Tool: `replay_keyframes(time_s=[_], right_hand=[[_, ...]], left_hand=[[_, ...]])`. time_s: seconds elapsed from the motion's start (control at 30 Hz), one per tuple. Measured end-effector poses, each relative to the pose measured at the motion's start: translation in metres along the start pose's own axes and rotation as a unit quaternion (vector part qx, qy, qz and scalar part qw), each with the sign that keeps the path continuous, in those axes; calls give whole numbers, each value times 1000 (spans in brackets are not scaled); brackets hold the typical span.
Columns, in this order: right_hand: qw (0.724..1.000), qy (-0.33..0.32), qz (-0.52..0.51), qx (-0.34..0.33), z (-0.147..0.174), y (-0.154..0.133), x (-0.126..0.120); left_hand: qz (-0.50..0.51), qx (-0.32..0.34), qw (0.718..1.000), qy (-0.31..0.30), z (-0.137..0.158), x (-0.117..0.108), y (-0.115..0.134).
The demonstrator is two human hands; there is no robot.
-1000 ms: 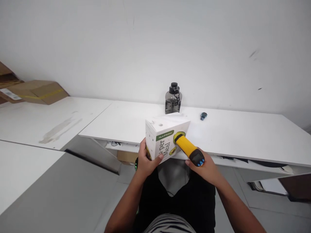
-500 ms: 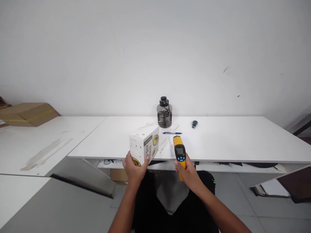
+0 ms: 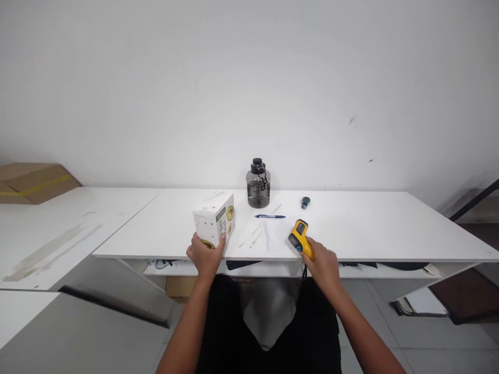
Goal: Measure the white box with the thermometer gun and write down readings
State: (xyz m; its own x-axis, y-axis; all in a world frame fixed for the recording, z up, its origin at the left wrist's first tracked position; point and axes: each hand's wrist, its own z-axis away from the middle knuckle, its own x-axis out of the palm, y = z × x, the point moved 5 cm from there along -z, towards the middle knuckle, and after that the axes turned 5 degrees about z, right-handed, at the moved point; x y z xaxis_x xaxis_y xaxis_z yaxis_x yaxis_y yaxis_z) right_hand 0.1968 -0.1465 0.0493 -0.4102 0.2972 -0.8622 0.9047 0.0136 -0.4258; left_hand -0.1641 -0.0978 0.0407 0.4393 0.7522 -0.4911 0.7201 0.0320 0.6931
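Note:
My left hand (image 3: 205, 255) grips the near lower end of a white box (image 3: 206, 227) printed with avocados, fingers on one side and thumb on the other. Its far end reaches over the white desk. In my right hand (image 3: 324, 265) is a yellow and black infrared thermometer (image 3: 299, 236), held by its handle and lying tilted over the front of the desk. Whether it touches the surface I cannot tell. Between the two hands, a blue pen (image 3: 270, 216) lies crosswise on the desk, with faint pale marks or papers nearby.
A dark translucent water jug (image 3: 258, 187) stands at the back by the wall, with a watch (image 3: 305, 202) to its right. A cardboard box (image 3: 37, 183) sits on the left desk. Under the white desk (image 3: 374, 228) runs a shelf with assorted items.
The thermometer has moved right and turned onto its side, its display now angled left. The white box has shifted slightly left in view, and the camera view has turned a little.

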Motion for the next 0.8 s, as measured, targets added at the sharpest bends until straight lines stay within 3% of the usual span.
replay_keyframes(time_s=[0.07, 0.17, 0.3, 0.37, 0.47, 0.53, 0.6, 0.67, 0.7, 0.8], right_hand=[[991, 12, 129, -15, -16, 12, -5], [973, -6, 231, -1, -43, 28, -3], [961, -28, 273, 24, -70, 41, 9], [962, -27, 271, 33, -73, 44, 15], [956, 23, 289, 35, -72, 41, 19], [948, 69, 309, 19, -74, 29, 21], [948, 73, 307, -30, -83, 10, 27], [953, 23, 286, -99, -100, -14, 41], [954, -13, 275, -120, -110, -25, 49], [954, -106, 252, -127, -141, -45, 73]], left_hand=[[-2, -10, 1000, -2, 0, 5, -3], [-4, -28, 1000, -4, 2, 11, -7], [2, -50, 999, -19, 5, 16, -12], [8, -40, 999, 2, 11, 14, -12], [16, 44, 996, 74, 34, 4, 1], [37, 150, 986, 71, 55, 3, 23], [63, 275, 958, -47, 75, 15, 53], [54, 337, 909, -238, 87, 38, 80], [46, 338, 893, -294, 87, 48, 88], [8, 287, 889, -356, 66, 74, 94]])
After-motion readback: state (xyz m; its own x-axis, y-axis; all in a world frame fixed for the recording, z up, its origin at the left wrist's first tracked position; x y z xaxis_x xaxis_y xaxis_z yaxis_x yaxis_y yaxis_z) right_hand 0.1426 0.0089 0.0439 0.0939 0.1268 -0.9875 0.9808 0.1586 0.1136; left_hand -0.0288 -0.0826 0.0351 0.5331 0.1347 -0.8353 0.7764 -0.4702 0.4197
